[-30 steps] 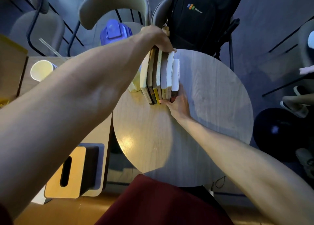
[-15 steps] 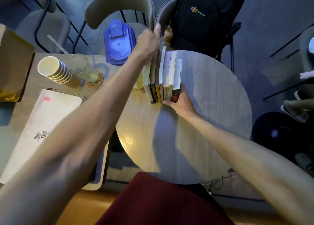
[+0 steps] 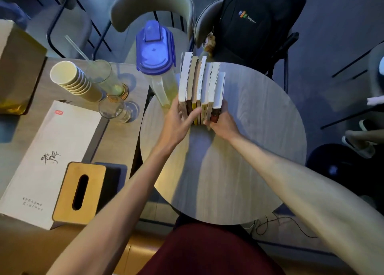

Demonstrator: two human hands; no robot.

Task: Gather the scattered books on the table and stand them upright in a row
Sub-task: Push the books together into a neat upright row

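"So, what step are you on?"

"Nearly the last one, I think. On the round table [image 3: 249, 160] in front of me, my left hand [image 3: 180, 118] lies mostly flat. Its fingers are out straight and press on the near ends of the books [image 3: 200, 81] on the left side. My right hand [image 3: 221, 123] is curled round the near end of the book on the right side and grips it. So my two hands squeeze the row from both sides."

"Where are the books?"

"They stand up in one row on the far left part of the table. Their backs face me and they all touch. I see no book lying flat on the table."

"What do they look like?"

"Thin, with white page tops. I count about six. Some backs are yellow, and the right one is dark red. The far ends do not line up; some poke out more than others."

"What comes next?"

"I think I must push the ends even, then let go slowly so none tip over. A pitcher [image 3: 154, 54] with a blue lid stands just beside the row on the left, so I should not bump it. Further back, a black backpack [image 3: 255, 21] sits on a chair."
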